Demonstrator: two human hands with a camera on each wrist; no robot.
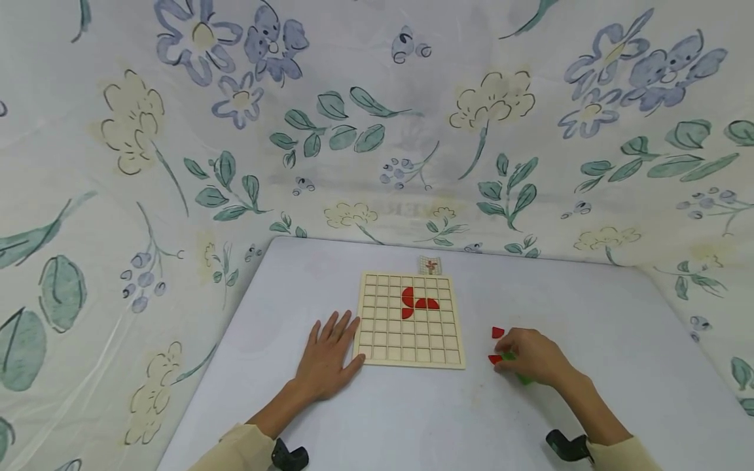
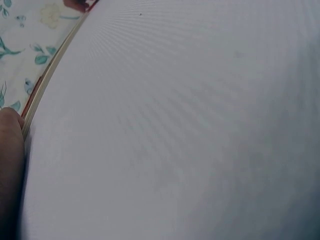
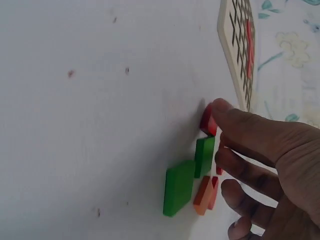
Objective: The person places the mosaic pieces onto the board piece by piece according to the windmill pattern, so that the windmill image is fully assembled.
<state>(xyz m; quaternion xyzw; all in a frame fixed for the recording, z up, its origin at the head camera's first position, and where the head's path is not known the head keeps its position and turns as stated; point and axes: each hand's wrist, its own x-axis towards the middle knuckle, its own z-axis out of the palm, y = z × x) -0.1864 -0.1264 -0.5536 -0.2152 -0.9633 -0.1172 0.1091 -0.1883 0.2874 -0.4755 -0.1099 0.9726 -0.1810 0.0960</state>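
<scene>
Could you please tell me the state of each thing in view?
Board: flat on the table, partly filled
Board's red pieces: laid in the grid
Small card: lying just beyond the board's far edge
Green pieces: loose, off the board
Left grip: fingers spread, touching the board
Right grip: fingers curled, thumb at another red piece; pinch unclear

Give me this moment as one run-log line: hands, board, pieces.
left hand: touching board edge | right hand: at loose red piece, pinch unclear | board: holds red pieces | green pieces: near right hand
</scene>
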